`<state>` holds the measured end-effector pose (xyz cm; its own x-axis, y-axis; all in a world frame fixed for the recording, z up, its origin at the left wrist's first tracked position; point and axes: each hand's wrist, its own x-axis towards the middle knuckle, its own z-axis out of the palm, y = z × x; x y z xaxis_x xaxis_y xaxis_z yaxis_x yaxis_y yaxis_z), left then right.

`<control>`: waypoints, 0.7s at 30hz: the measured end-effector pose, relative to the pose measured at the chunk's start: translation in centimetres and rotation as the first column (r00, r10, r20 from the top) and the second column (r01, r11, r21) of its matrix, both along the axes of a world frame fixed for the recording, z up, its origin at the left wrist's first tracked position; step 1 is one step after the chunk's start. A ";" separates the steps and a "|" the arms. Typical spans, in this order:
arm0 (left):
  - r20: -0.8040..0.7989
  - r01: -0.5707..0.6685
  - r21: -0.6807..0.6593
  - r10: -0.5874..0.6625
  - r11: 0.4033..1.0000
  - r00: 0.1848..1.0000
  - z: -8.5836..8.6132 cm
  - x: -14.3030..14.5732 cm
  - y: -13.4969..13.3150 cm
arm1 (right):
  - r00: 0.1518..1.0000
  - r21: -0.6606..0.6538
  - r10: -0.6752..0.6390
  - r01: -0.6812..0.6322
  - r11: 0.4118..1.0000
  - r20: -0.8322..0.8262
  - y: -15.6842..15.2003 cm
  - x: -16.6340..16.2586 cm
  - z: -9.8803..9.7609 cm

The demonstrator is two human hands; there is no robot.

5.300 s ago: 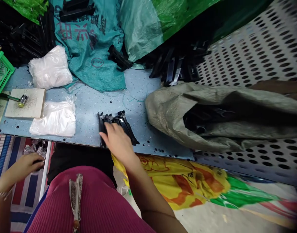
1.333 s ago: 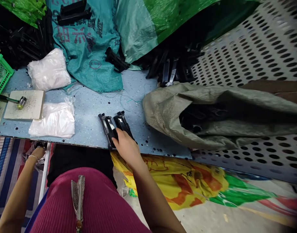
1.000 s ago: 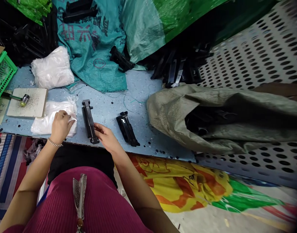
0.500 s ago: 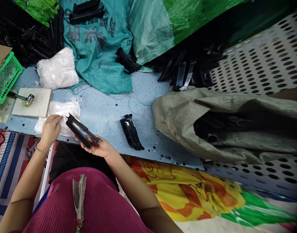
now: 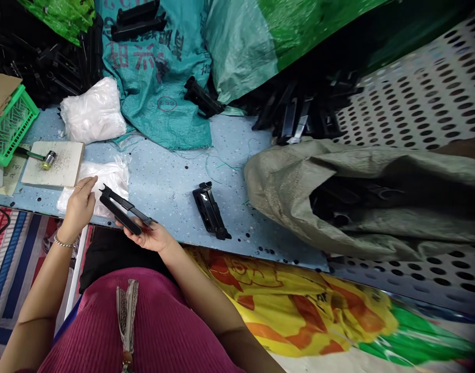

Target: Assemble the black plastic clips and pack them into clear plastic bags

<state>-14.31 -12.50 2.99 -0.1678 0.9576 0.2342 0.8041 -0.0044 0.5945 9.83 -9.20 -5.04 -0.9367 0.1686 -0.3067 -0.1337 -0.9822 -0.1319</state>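
Note:
My right hand [image 5: 154, 237] is closed around the lower end of a black two-armed part [image 5: 123, 210], which looks hinged, its long arms spread in a narrow V pointing up and left. It is held above the table's front edge. To its left, my left hand [image 5: 81, 204] is over a flat stack of clear white plastic bags [image 5: 105, 173], fingers stretched out and apart from the black part. Whether its fingertips touch the bags, I cannot tell. Another black part [image 5: 211, 211], folded together, lies on the blue speckled table [image 5: 163, 176] to the right.
A hammer [image 5: 46, 159] lies on a pale board [image 5: 54, 176] beside a green basket [image 5: 15, 122]. Behind are a bundle of plastic bags [image 5: 93, 111] and a teal sack [image 5: 163, 119]. On the right, a grey sack [image 5: 276, 181] holds dark parts, near a perforated panel [image 5: 423, 98].
My right hand has moved slightly left and down with the black part. My left hand has shifted a little left and up, its fingers now straighter.

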 end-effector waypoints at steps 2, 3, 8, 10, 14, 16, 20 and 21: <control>0.021 -0.015 0.008 0.015 1.000 1.000 0.5 -0.3 0.0 | 1.000 0.072 0.016 -0.016 0.997 0.002 -0.2 0.0 -0.5; -0.004 -0.025 0.004 0.025 1.000 1.000 0.6 -0.5 0.0 | 1.000 0.082 0.009 -0.010 0.997 0.017 -0.3 0.0 -0.7; -0.181 0.008 -0.018 -0.011 1.000 0.983 0.5 -0.8 -0.7 | 0.994 0.008 -0.070 0.070 0.998 0.083 -0.3 -0.6 -1.0; -0.123 0.120 0.011 -0.118 0.993 0.985 0.9 0.5 -1.4 | 0.996 0.025 -0.054 0.052 0.998 0.069 -0.3 -1.1 -0.8; 0.057 0.426 0.032 -0.427 0.904 0.902 2.3 4.1 -3.3 | 0.973 0.137 -0.223 0.213 0.967 0.064 -0.4 -1.7 0.1; 0.127 0.487 0.044 -0.488 0.872 0.864 2.6 5.0 -4.2 | 0.953 0.242 -0.292 0.265 0.933 0.086 -0.6 -1.5 0.8; 0.075 0.418 0.113 -0.427 0.901 0.901 1.7 4.3 -5.1 | 0.950 0.243 -0.299 0.269 0.932 0.092 -1.1 -0.6 2.2; 0.033 0.398 0.150 -0.407 0.905 0.913 1.3 4.1 -5.2 | 0.948 0.251 -0.305 0.276 0.928 0.089 -1.2 -0.5 2.6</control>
<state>-10.22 -17.70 4.30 0.2063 0.9060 0.3696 0.6781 -0.4047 0.6135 9.31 -10.39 -2.39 -0.7929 0.5080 -0.3366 -0.3764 -0.8426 -0.3851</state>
